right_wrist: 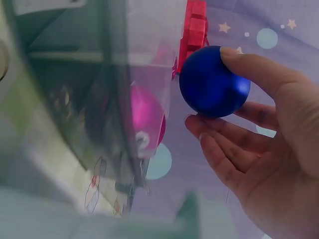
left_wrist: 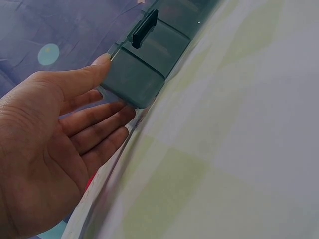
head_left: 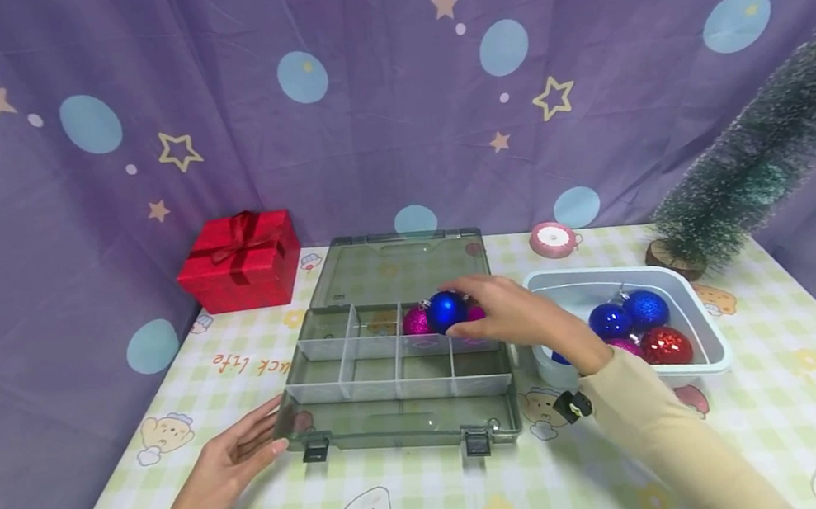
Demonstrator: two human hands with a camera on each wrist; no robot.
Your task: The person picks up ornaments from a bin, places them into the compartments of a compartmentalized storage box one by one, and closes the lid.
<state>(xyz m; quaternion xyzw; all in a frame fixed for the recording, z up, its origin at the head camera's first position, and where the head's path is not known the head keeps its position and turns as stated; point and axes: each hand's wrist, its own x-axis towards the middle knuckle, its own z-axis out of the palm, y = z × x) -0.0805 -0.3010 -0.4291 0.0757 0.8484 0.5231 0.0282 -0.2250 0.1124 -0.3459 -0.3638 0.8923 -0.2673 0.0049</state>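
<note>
My right hand (head_left: 506, 308) pinches a smooth blue Christmas ball (head_left: 447, 312) by its side, over the far row of a grey see-through divider box (head_left: 403, 437). In the right wrist view the blue ball (right_wrist: 212, 82) is between thumb and fingers, above the box. A glittery pink ball (head_left: 417, 321) lies in a far-row compartment; a second pink ball (right_wrist: 145, 112) lies in the far right one, partly hidden by the hand. My left hand (head_left: 231, 457) rests at the box's near left corner, its fingers (left_wrist: 102, 134) extended and its thumb touching the edge.
Right of the box stands a light blue basket (head_left: 622, 272) with several blue, pink and red balls. A small tree (head_left: 749, 160) leans behind it. A ribbon roll (head_left: 553, 239) and a red gift box (head_left: 241, 264) are at the back. The box's lid (head_left: 402, 267) lies opened backward.
</note>
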